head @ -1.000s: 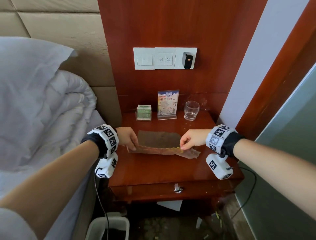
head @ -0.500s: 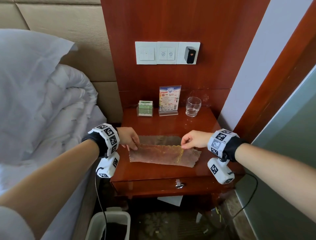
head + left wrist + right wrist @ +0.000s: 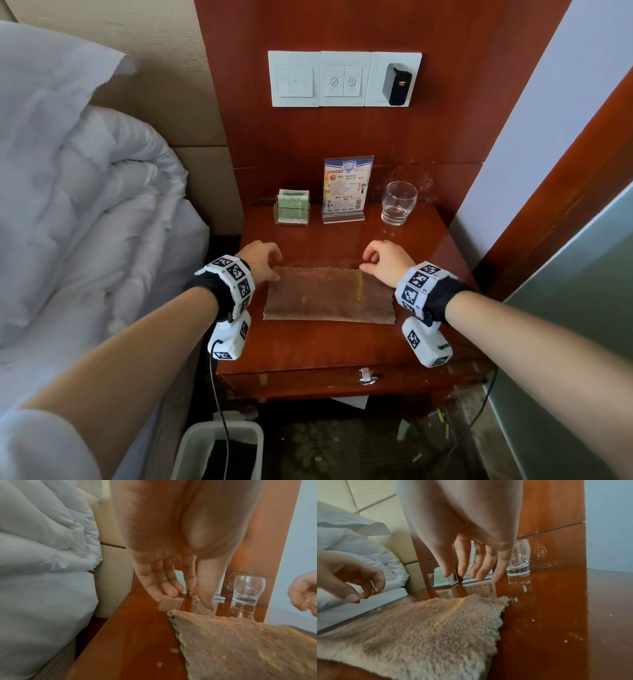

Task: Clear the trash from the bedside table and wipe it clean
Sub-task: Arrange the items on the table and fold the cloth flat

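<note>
Cloth [image 3: 329, 294] lies flat between both relaxed, empty hands.

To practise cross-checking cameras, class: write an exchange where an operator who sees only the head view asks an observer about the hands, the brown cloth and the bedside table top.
Operator: Is the right hand gripping the brown cloth?
Observer: No. The right wrist view shows the right hand with straight fingers above the brown cloth, apart from its far edge.
Operator: Is the wood right of the cloth clean?
Observer: No. That view shows pale crumbs scattered on the bedside table there.
Operator: And the left side?
Observer: The left wrist view shows small pale bits on the wood just left of the cloth.
</note>
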The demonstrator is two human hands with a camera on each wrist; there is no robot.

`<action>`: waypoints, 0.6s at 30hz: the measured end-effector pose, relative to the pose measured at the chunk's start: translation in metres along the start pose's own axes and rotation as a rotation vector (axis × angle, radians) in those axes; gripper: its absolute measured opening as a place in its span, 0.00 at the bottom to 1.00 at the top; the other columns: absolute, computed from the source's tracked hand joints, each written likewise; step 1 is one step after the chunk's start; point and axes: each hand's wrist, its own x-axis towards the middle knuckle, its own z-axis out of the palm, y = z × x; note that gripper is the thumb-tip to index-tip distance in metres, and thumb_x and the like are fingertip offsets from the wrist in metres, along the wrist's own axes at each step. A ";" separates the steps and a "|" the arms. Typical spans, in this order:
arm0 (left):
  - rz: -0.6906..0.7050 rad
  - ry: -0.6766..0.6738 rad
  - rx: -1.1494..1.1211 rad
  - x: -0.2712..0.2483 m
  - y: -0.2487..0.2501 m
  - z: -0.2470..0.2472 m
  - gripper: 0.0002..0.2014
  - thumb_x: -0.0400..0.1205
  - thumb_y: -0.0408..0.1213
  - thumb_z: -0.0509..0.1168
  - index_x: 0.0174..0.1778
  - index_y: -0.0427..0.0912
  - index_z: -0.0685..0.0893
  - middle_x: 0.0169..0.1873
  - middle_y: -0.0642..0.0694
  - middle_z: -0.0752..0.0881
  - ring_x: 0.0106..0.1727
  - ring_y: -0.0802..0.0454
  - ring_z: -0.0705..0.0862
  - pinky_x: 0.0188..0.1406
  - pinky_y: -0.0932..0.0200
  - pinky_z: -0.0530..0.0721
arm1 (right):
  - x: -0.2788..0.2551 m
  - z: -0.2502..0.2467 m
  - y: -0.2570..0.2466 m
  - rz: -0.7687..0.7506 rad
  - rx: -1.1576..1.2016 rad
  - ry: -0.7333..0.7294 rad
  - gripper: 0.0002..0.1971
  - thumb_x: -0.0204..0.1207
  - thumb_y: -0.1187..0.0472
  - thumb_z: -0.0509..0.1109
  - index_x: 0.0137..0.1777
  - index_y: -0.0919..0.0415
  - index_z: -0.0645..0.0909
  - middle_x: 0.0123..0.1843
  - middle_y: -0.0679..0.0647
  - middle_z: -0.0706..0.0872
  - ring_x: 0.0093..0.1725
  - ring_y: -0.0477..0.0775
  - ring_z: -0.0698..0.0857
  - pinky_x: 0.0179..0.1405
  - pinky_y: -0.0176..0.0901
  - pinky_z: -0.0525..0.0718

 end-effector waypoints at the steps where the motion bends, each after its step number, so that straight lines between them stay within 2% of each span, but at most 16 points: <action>1: 0.012 -0.019 -0.029 -0.001 -0.002 0.002 0.13 0.72 0.36 0.75 0.50 0.46 0.81 0.50 0.47 0.80 0.52 0.48 0.81 0.51 0.57 0.80 | -0.001 0.002 0.000 -0.015 -0.014 -0.004 0.09 0.74 0.55 0.72 0.51 0.57 0.80 0.49 0.52 0.79 0.50 0.51 0.79 0.55 0.47 0.79; 3: 0.049 -0.100 -0.094 -0.006 -0.004 0.006 0.11 0.70 0.35 0.76 0.38 0.48 0.80 0.39 0.51 0.82 0.44 0.52 0.82 0.47 0.58 0.80 | -0.005 0.003 -0.001 -0.052 -0.019 -0.026 0.08 0.73 0.55 0.73 0.45 0.56 0.79 0.47 0.51 0.78 0.48 0.52 0.80 0.56 0.48 0.80; 5: 0.082 -0.198 -0.131 -0.012 -0.004 0.011 0.11 0.70 0.35 0.77 0.34 0.50 0.80 0.35 0.53 0.83 0.39 0.55 0.82 0.44 0.60 0.80 | -0.011 0.002 -0.001 -0.081 -0.020 -0.089 0.08 0.72 0.55 0.74 0.42 0.56 0.78 0.45 0.50 0.78 0.46 0.52 0.80 0.52 0.48 0.81; 8: 0.105 -0.298 -0.108 -0.021 -0.002 0.017 0.10 0.70 0.36 0.77 0.34 0.51 0.82 0.39 0.50 0.87 0.45 0.53 0.85 0.50 0.58 0.82 | -0.020 0.001 0.001 -0.122 -0.029 -0.249 0.10 0.71 0.54 0.75 0.41 0.57 0.78 0.37 0.46 0.80 0.41 0.50 0.80 0.45 0.44 0.80; 10: 0.119 -0.339 -0.088 -0.025 -0.002 0.022 0.08 0.70 0.36 0.77 0.36 0.49 0.83 0.42 0.50 0.87 0.47 0.53 0.85 0.49 0.61 0.82 | -0.028 0.003 0.002 -0.145 -0.079 -0.324 0.11 0.70 0.54 0.76 0.41 0.58 0.79 0.33 0.44 0.77 0.38 0.48 0.78 0.43 0.43 0.78; 12: 0.137 -0.332 -0.053 -0.030 0.000 0.026 0.08 0.70 0.36 0.77 0.41 0.44 0.85 0.44 0.51 0.85 0.46 0.56 0.83 0.43 0.68 0.79 | -0.035 0.005 0.005 -0.150 -0.126 -0.363 0.11 0.69 0.53 0.77 0.41 0.58 0.79 0.34 0.45 0.78 0.40 0.50 0.80 0.44 0.45 0.80; 13: 0.146 -0.317 -0.021 -0.032 0.001 0.028 0.11 0.70 0.37 0.77 0.46 0.41 0.86 0.45 0.51 0.84 0.46 0.56 0.81 0.43 0.67 0.78 | -0.039 0.007 0.008 -0.148 -0.153 -0.374 0.12 0.68 0.52 0.77 0.41 0.57 0.79 0.37 0.46 0.80 0.42 0.52 0.82 0.46 0.47 0.82; 15: 0.151 -0.269 0.043 -0.035 0.003 0.033 0.15 0.70 0.37 0.77 0.51 0.39 0.85 0.47 0.49 0.83 0.48 0.56 0.79 0.48 0.64 0.77 | -0.046 0.011 0.012 -0.155 -0.227 -0.381 0.13 0.68 0.51 0.77 0.42 0.55 0.77 0.44 0.49 0.80 0.48 0.55 0.83 0.50 0.51 0.82; 18: 0.146 -0.190 0.135 -0.040 0.004 0.039 0.12 0.72 0.35 0.75 0.50 0.42 0.85 0.51 0.48 0.85 0.50 0.53 0.80 0.55 0.57 0.81 | -0.058 0.017 0.016 -0.200 -0.333 -0.333 0.12 0.72 0.54 0.74 0.50 0.56 0.77 0.50 0.48 0.74 0.52 0.53 0.79 0.53 0.49 0.81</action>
